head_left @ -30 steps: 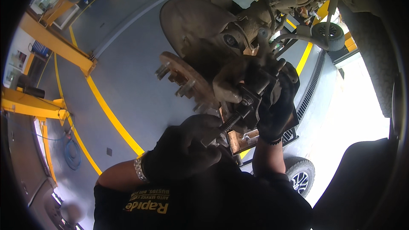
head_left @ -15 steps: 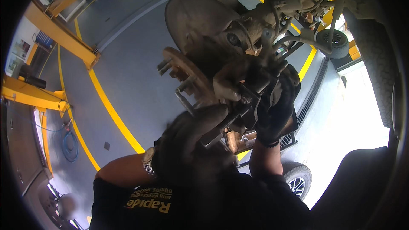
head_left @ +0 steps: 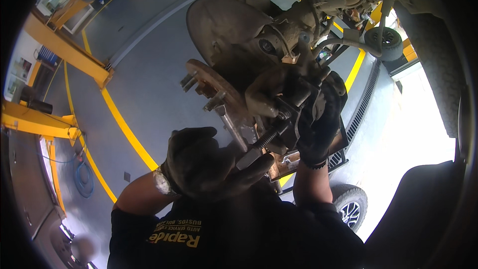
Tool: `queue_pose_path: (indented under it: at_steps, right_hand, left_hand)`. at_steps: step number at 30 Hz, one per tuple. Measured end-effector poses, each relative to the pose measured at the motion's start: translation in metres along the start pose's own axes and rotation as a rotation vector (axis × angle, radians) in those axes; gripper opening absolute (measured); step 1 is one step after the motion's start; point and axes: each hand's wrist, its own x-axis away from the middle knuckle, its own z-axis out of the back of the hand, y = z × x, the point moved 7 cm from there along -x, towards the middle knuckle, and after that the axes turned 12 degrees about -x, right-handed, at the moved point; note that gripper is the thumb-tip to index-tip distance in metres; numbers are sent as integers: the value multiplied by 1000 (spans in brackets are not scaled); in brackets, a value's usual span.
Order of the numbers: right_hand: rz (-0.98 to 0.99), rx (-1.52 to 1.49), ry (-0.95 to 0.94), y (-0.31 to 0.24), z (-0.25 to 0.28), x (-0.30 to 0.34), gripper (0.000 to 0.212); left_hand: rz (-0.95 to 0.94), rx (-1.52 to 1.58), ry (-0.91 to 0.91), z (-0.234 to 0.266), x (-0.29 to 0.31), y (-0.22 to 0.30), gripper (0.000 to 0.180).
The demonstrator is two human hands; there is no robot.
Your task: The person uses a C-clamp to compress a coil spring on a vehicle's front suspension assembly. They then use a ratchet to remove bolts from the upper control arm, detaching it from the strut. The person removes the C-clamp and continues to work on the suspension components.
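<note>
A dark puller-like tool with a coarse threaded screw (head_left: 269, 138) is fitted at the steering knuckle (head_left: 269, 87). My right hand (head_left: 321, 124), in a black glove, is wrapped round the tool's black body. My left hand (head_left: 201, 162), also gloved, is at the screw's outer end, fingers parted. Its lower fingers lie against the blocky metal head (head_left: 248, 159); the contact is partly hidden. A slim metal bar (head_left: 232, 128) slants from the hub studs down to that head, outside the left hand's grip. The rusty wheel hub (head_left: 216, 87) stands just beyond.
A round dust shield (head_left: 221, 27) and suspension parts hang above the hub. Right of my arm are a wheel (head_left: 348, 209) and a floor drain grate (head_left: 362, 114). Yellow lift arms (head_left: 64, 50) and a coiled blue hose (head_left: 84, 179) are at the left.
My left hand has drawn down and left from the bar, and its fingers have parted. The bar has swung rightward, showing its lower end. My right hand keeps its place on the tool.
</note>
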Motion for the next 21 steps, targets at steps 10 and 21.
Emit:
queue_pose_path:
  at_steps: [10,21]
  right_hand:
    - [-121,-39,5,11,2,4,63]
    - [-60,-24,28,10,2,5,68]
  left_hand:
    - [192,488,-138,-16,-13,3,20]
    - [-186,20,198,1,-17,4,20]
